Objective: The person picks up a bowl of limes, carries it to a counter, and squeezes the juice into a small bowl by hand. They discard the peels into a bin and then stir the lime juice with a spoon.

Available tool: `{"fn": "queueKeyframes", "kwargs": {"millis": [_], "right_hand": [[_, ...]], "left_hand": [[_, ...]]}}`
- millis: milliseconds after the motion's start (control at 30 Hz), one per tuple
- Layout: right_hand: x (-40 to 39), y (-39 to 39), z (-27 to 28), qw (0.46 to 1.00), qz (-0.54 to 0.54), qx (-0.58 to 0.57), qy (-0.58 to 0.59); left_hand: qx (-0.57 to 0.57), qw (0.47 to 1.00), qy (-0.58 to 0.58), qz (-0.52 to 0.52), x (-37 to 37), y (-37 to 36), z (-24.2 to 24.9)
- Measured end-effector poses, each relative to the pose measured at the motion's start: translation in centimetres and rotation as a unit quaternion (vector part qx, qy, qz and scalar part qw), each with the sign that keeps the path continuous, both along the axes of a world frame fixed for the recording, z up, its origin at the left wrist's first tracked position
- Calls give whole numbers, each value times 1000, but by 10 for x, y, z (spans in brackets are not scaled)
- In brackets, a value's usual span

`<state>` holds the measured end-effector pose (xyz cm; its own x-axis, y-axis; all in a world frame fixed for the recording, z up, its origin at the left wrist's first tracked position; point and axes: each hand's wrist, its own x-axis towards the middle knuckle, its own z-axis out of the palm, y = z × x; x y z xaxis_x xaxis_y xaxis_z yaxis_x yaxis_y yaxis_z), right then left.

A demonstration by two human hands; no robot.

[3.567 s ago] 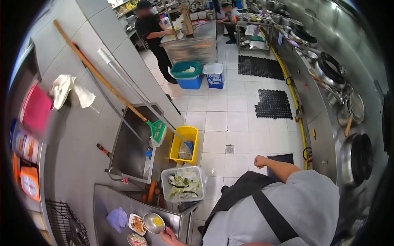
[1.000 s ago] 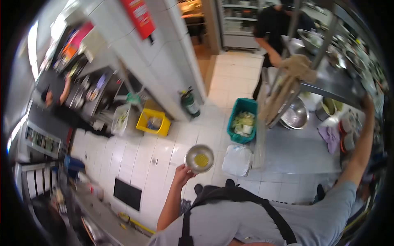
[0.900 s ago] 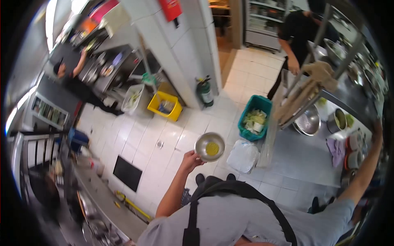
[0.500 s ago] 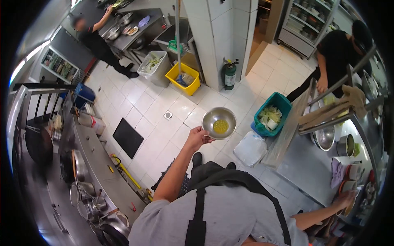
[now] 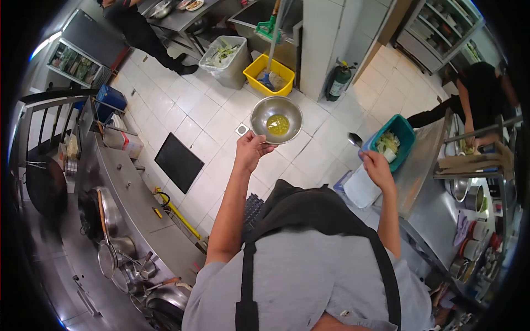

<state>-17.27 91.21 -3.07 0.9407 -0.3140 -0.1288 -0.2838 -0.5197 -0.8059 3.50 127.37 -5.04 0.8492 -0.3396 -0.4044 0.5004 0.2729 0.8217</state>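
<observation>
My left hand grips the near-left rim of a round metal bowl, held over the tiled floor. A yellow-green mixture lies at the bottom of the bowl. To the right, my right hand is closed on a metal spoon, whose dark-looking bowl end points up and left. Behind that hand stands a teal bin with leafy scraps inside, and a whitish lid-like slab is just below it.
A yellow mop bucket, a grey scrap bin and a fire extinguisher stand ahead. Steel counters flank me, with pans at left. One person stands at upper left, another works at right. A black mat lies on the floor.
My right hand has come from the right counter to the front and now holds a spoon. The bowl in my left hand has shifted up and left in view.
</observation>
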Motion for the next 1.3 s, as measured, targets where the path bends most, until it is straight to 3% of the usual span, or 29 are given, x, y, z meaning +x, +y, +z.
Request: {"fn": "queueKeyframes", "kwargs": {"millis": [100, 233, 400, 533, 867, 1200, 1300], "right_hand": [[100, 64, 39, 989, 98, -106, -25], [219, 141, 47, 958, 225, -125, -127], [362, 229, 13, 906, 325, -234, -137], [453, 277, -8, 890, 347, -273, -111], [631, 329, -12, 858, 439, -236, -126], [791, 372, -16, 887, 400, -201, -115], [829, 388, 6, 895, 379, -210, -109]], "left_hand": [[13, 1000, -5, 23, 30, 40, 3], [27, 998, -4, 52, 70, 84, 0], [34, 993, -11, 110, 133, 122, -9], [43, 986, -18, 161, 189, 146, -15], [31, 973, -38, 225, 359, 198, -20], [16, 985, -55, 160, 562, 254, -26], [13, 990, -58, 128, 622, 272, -30]]}}
